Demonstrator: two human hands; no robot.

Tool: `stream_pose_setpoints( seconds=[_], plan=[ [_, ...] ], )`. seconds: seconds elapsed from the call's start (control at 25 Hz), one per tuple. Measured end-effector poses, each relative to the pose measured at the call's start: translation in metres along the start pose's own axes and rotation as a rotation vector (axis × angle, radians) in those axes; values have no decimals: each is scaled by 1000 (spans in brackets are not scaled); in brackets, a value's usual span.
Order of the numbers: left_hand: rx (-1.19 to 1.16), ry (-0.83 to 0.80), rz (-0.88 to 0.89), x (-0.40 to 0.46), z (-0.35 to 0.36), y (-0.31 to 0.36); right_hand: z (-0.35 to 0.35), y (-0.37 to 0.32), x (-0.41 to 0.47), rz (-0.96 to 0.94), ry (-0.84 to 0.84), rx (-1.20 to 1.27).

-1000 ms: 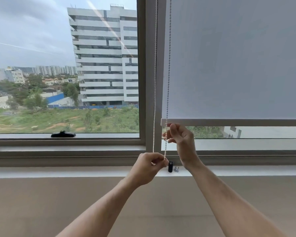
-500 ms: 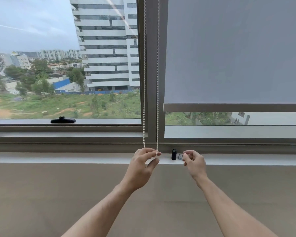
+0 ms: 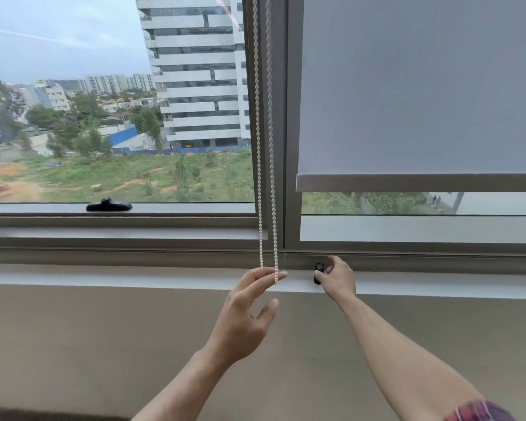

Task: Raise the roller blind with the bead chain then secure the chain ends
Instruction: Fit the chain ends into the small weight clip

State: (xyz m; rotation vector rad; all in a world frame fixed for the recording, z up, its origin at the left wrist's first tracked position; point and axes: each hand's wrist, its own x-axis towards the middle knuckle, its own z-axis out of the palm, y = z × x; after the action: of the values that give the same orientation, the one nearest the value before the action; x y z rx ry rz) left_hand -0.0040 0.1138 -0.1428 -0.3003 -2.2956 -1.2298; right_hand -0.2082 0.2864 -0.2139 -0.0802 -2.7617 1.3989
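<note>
A white bead chain hangs in two strands down the window's centre post. Both strand ends rest in the fingertips of my left hand, which pinches them just above the sill. The grey roller blind covers the right pane; its bottom bar hangs a little above the frame, leaving a strip of glass. My right hand is on the sill to the right of the chain, fingers closed around a small black cylindrical piece. A small metal piece seen earlier is hidden by that hand.
The white sill ledge runs across below the grey window frame. A black window handle lies on the left pane's lower rail. A beige wall fills the area under the sill.
My right hand let go of the chain, dropped to the sill and closed on the black piece. My left hand kept the chain ends. The view tilted down and left.
</note>
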Motion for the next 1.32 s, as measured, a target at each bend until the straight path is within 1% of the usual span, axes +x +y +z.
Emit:
stream_pose_setpoints(
  seconds=[0.16,0.32,0.4,0.52,0.6,0.72,0.92,1.04,1.2,1.32],
  plan=[
    [12,-11,30,1,0,-2,12,4,15,34,-34,-125],
    [18,5,45,1,1,-6,18,11,18,-6,-9,-98],
    [24,24,56,4,2,-9,16,10,15,-45,1,-14],
    [18,63,52,8,4,-12,11,-3,1,-104,-14,228],
    [7,88,37,9,6,-12,7,-16,-12,-143,-75,301],
    [15,113,49,14,2,-11,-2,-38,-34,-199,-226,422],
    [-7,121,63,19,-5,-9,-11,-60,-72,-329,-400,467],
    [30,164,71,20,-8,-8,-7,-66,-91,-378,-450,485],
    [-44,184,58,19,-14,-7,-2,-72,-111,-428,-471,515],
    [-38,195,69,17,-17,-8,0,-73,-123,-440,-480,559]
  ],
)
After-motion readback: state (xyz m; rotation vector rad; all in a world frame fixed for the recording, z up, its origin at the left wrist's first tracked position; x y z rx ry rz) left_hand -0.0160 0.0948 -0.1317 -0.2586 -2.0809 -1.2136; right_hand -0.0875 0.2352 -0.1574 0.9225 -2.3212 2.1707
